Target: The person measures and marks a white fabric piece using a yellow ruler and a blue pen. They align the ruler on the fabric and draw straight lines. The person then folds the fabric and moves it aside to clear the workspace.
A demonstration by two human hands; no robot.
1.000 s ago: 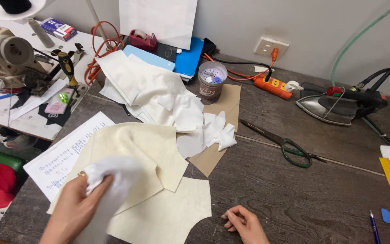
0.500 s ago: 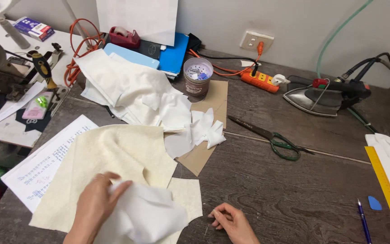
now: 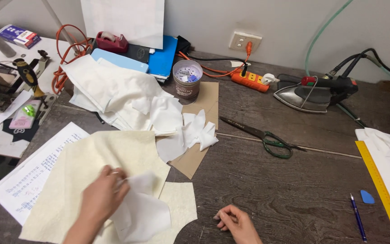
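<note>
Left hand (image 3: 99, 199) has lifted off the cream fabric stack (image 3: 109, 158) since half a second ago, and the white fabric piece (image 3: 138, 212) it holds now hangs down and right of the hand. Fingers are pinched on the piece's top edge, closed tight. Right hand (image 3: 238, 222) rests on the dark wooden table (image 3: 294, 190) just right of the cream stack, fingers curled narrow, tips together; cannot tell whether they hold anything. White piece sits over the lower right of the cream stack. Printed sheet (image 3: 28, 176) lies under the stack's left edge. White scraps (image 3: 190, 131) and brown card (image 3: 199, 153) lie above right of the stack, green-handled scissors (image 3: 262, 135) further right, iron (image 3: 312, 95) well beyond.
</note>
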